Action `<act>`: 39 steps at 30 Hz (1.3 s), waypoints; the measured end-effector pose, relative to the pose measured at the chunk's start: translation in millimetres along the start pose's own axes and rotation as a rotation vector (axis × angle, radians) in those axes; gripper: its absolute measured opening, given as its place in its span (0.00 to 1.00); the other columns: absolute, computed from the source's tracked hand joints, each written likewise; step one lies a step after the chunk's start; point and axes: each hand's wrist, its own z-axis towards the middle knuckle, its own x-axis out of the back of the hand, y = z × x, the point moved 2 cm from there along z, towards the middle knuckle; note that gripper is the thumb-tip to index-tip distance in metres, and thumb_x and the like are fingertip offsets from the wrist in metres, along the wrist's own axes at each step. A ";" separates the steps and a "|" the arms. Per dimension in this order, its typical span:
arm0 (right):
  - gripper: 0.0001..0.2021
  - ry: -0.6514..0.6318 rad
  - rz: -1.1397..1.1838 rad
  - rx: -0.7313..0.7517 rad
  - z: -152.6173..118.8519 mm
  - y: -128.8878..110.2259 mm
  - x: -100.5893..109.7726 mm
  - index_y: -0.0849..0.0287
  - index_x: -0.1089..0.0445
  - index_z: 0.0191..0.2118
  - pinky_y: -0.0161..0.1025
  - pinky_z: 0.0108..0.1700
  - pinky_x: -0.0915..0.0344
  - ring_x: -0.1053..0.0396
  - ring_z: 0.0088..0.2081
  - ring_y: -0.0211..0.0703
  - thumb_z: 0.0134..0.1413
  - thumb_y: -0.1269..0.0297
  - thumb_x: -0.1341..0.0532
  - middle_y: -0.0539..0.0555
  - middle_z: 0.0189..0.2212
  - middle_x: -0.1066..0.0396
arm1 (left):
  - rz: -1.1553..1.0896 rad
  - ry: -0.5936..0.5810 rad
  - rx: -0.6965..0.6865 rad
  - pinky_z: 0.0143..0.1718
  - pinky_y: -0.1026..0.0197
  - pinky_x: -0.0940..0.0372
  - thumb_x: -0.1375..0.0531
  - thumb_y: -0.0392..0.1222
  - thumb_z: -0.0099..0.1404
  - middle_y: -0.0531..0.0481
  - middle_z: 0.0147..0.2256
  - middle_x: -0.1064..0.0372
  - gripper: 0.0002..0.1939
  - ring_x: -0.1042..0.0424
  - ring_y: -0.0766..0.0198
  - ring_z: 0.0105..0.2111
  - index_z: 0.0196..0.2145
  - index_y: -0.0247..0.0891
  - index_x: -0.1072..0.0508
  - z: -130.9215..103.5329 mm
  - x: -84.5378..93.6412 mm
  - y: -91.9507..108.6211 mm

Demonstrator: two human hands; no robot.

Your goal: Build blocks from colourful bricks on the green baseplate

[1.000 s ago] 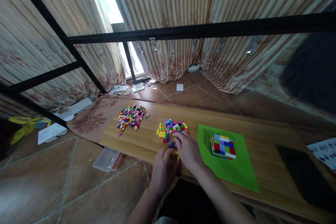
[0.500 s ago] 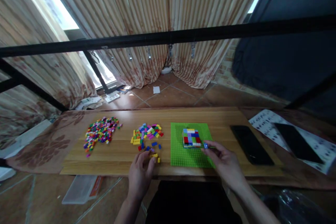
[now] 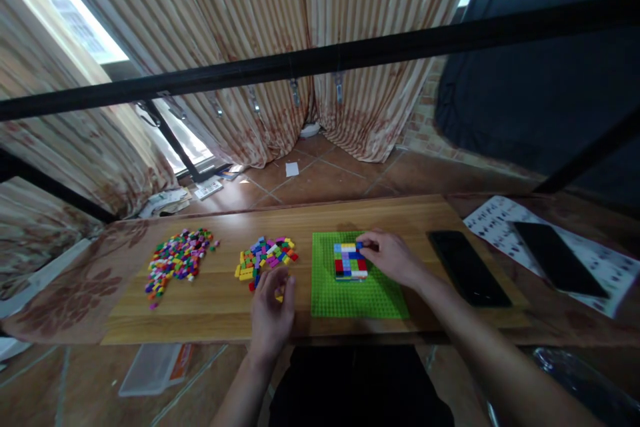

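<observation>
A low, multicoloured block of toy building bricks (image 3: 345, 265) is built up on a green studded baseplate (image 3: 327, 300). At its far right corner my right hand (image 3: 390, 257) pinches a small blue brick (image 3: 359, 246), the fingertips touching the block's top. Over the near side of a loose brick pile (image 3: 267, 255), my left hand (image 3: 273, 310) hovers with curled fingers and the thumb apart, holding nothing that I can see. A yellow brick (image 3: 280, 298) shows just beneath its fingers; other small bricks there are hidden by the hand.
A larger heap of tiny mixed-colour bricks (image 3: 180, 258) lies at the left of the wooden board (image 3: 215, 320). To the right are a black phone-like slab (image 3: 467, 268), a printed sheet (image 3: 493, 217) and another dark slab (image 3: 557, 257). A clear plastic lid (image 3: 145, 370) is on the floor.
My right hand has moved from the block's near right side to its far right corner with the blue brick. The left hand has shifted slightly over the loose bricks. The view has tilted a little.
</observation>
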 end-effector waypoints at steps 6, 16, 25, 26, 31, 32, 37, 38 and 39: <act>0.09 -0.100 0.126 0.000 8.6 4.2 -2.1 0.57 0.24 0.35 0.36 0.33 0.39 0.32 0.28 0.39 0.45 0.67 0.39 0.50 0.27 0.27 | -0.175 -0.171 0.010 0.45 0.57 0.34 0.44 0.43 0.63 0.45 0.40 0.28 0.13 0.29 0.62 0.40 0.43 0.36 0.29 44.1 -45.7 29.7; 0.11 -0.141 0.405 -0.062 13.1 20.4 -13.1 0.58 0.22 0.34 0.37 0.36 0.36 0.31 0.31 0.41 0.40 0.63 0.35 0.51 0.29 0.25 | -0.519 -0.464 0.177 0.44 0.59 0.34 0.42 0.35 0.59 0.44 0.38 0.26 0.12 0.27 0.62 0.38 0.41 0.33 0.26 80.4 -110.7 43.5; 0.13 -0.165 0.577 -0.147 8.2 20.1 -15.3 0.59 0.23 0.34 0.42 0.43 0.35 0.28 0.34 0.44 0.39 0.59 0.34 0.51 0.31 0.23 | -0.506 -0.625 0.278 0.32 0.65 0.35 0.36 0.32 0.48 0.50 0.29 0.27 0.19 0.30 0.67 0.29 0.41 0.31 0.26 85.6 -131.3 42.8; 0.13 -0.159 0.582 -0.148 7.7 19.5 -15.3 0.59 0.23 0.34 0.42 0.44 0.35 0.28 0.35 0.45 0.39 0.59 0.33 0.51 0.31 0.23 | -0.503 -0.626 0.289 0.31 0.66 0.35 0.36 0.31 0.48 0.50 0.29 0.27 0.19 0.30 0.68 0.28 0.40 0.31 0.26 85.4 -132.7 42.9; 0.14 -0.145 0.568 -0.140 6.2 18.8 -16.9 0.58 0.23 0.35 0.44 0.45 0.35 0.27 0.37 0.46 0.40 0.58 0.33 0.51 0.32 0.23 | -0.557 -0.586 0.371 0.29 0.68 0.37 0.38 0.29 0.46 0.52 0.28 0.28 0.17 0.32 0.70 0.27 0.37 0.32 0.25 83.5 -136.8 41.6; 0.14 -0.144 0.569 -0.138 6.1 19.3 -17.6 0.58 0.23 0.35 0.44 0.45 0.35 0.27 0.37 0.46 0.40 0.58 0.33 0.51 0.33 0.23 | -0.565 -0.583 0.383 0.28 0.68 0.37 0.38 0.29 0.46 0.53 0.27 0.28 0.17 0.33 0.70 0.26 0.37 0.33 0.25 83.2 -137.0 41.3; 0.15 -0.116 0.619 -0.153 4.8 23.9 -22.5 0.59 0.23 0.36 0.46 0.47 0.35 0.27 0.38 0.47 0.39 0.58 0.33 0.53 0.34 0.22 | -0.597 -0.578 0.412 0.27 0.69 0.38 0.37 0.29 0.45 0.53 0.28 0.29 0.18 0.34 0.71 0.26 0.37 0.33 0.25 82.0 -136.7 40.3; 0.15 -0.112 0.631 -0.161 4.4 24.7 -23.8 0.59 0.23 0.36 0.46 0.47 0.36 0.27 0.38 0.47 0.39 0.58 0.33 0.53 0.34 0.22 | -0.607 -0.581 0.416 0.28 0.69 0.38 0.37 0.29 0.45 0.53 0.28 0.28 0.18 0.33 0.71 0.27 0.37 0.33 0.25 81.7 -136.7 40.3; 0.15 -0.111 0.642 -0.166 4.0 25.3 -25.1 0.58 0.23 0.36 0.46 0.48 0.36 0.27 0.38 0.47 0.39 0.59 0.33 0.53 0.34 0.23 | -0.612 -0.584 0.420 0.28 0.69 0.38 0.38 0.29 0.45 0.52 0.28 0.28 0.18 0.33 0.70 0.27 0.37 0.32 0.25 81.4 -136.7 40.3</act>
